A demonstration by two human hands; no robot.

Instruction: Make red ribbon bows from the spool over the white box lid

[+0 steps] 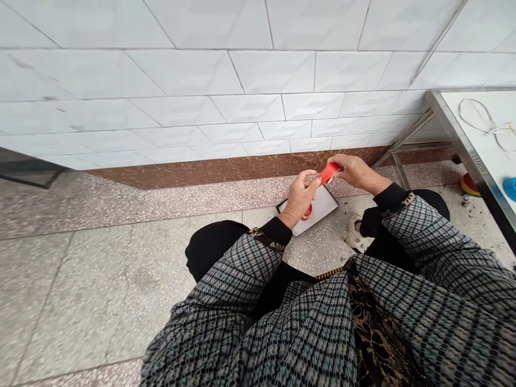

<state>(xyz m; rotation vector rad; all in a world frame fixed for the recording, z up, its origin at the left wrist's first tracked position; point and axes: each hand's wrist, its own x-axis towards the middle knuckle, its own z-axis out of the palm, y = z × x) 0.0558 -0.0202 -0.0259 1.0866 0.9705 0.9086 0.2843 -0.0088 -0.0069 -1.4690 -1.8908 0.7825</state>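
A glossy piece of red tape [329,173] is stretched between my hands above the floor. My left hand [300,194] pinches its lower left end, with the thumb laid along it. The fingers of my right hand [352,171] are closed on its upper right end. Below them a white, dark-edged board or shallow tray [322,207] lies tilted in view on the floor. A small red looped thing [307,213] rests on it, partly hidden by my left wrist; its kind is unclear.
A white-tiled wall [258,75] with a brown skirting [193,174] stands close in front. To the right is a metal-framed table [470,156] carrying a thin wire [489,121] and a blue object [510,188]. Beneath its edge sits a red and yellow item [470,184].
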